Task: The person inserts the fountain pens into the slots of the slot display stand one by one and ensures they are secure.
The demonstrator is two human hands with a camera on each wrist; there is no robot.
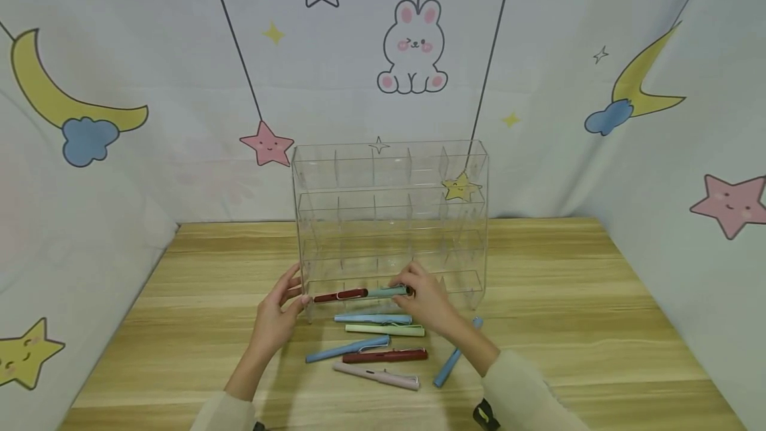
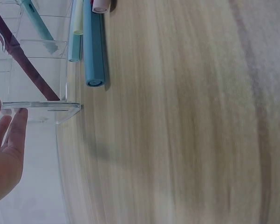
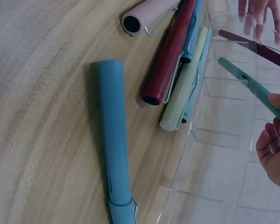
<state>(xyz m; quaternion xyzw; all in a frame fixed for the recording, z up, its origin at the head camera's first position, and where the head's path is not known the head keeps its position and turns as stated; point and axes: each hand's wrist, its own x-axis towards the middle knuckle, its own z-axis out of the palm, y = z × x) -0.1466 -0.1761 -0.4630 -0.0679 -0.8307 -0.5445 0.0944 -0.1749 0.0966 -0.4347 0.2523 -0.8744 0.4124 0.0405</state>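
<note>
A clear acrylic rack [image 1: 391, 189] with several divided tiers stands upright on the table. My right hand [image 1: 425, 294] pinches a pale teal pen [image 3: 244, 81] by its capped end, level at the rack's lowest tier. A dark red pen [image 1: 341, 295] lies in that tier at the left, its cap end close to the teal pen. At the rack's lower left corner, my left hand [image 1: 275, 321] touches the side panel [image 2: 42, 106] from outside with extended fingertips.
Before the rack lie a light blue pen [image 1: 365, 318], a pale green pen [image 1: 383, 330], a blue pen [image 1: 344, 349], another dark red pen [image 1: 389, 356] and a pink pen [image 1: 377, 376]. One more blue pen [image 1: 449, 366] slants under the right forearm. A patterned curtain [image 1: 383, 112] hangs behind.
</note>
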